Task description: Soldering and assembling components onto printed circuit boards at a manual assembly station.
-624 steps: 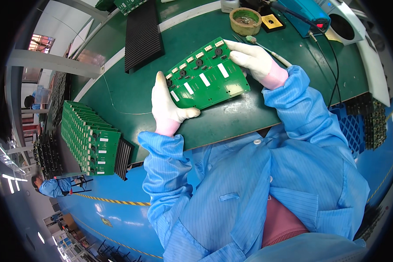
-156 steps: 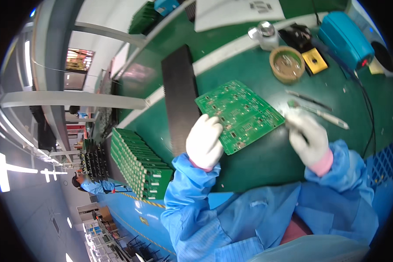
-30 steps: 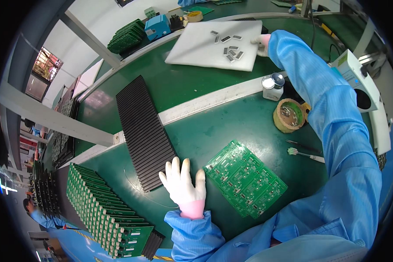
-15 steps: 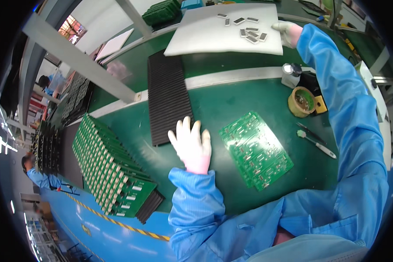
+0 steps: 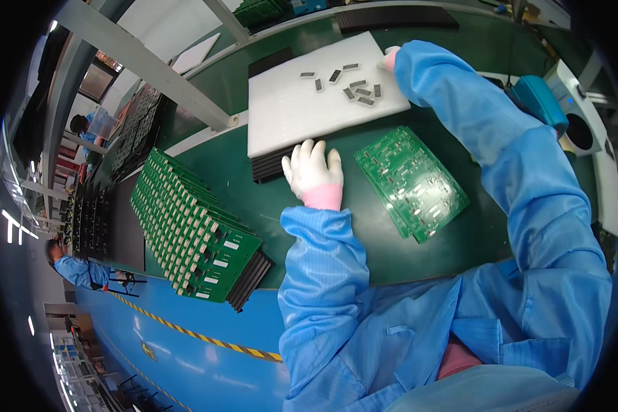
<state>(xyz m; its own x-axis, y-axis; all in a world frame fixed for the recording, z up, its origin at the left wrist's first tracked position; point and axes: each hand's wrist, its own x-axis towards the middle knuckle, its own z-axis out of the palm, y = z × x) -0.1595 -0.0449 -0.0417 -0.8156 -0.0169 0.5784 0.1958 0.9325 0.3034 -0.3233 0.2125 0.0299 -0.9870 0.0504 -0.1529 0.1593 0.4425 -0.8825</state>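
A white foam sheet (image 5: pixel 288 110) lies tilted over a black ribbed rack (image 5: pixel 270 168), whose near and far ends stick out. On the sheet are several small dark rectangular parts with pale rims (image 5: pixel 351 94). My gloved right hand (image 5: pixel 389 59) grips the sheet's far right corner; its fingertips are partly hidden by the sleeve. At the near edge, my gloved left hand (image 5: pixel 314 167) has its fingers stretched out and spread, at the rack's near end and just short of the foam. To its right, green circuit boards (image 5: pixel 415 182) lie overlapping on the green bench.
A row of upright green circuit boards (image 5: pixel 185 226) stands at the left in a black rack (image 5: pixel 249 280). Another black ribbed rack (image 5: pixel 398 18) lies at the back. A metal post (image 5: pixel 144 62) slants across the left. A teal device (image 5: pixel 539 103) stands beyond my right arm.
My right hand has drawn the foam sheet with its parts nearer and leftward, down over the black rack. The rear rack is now uncovered. My left hand stays spread; the view has shifted.
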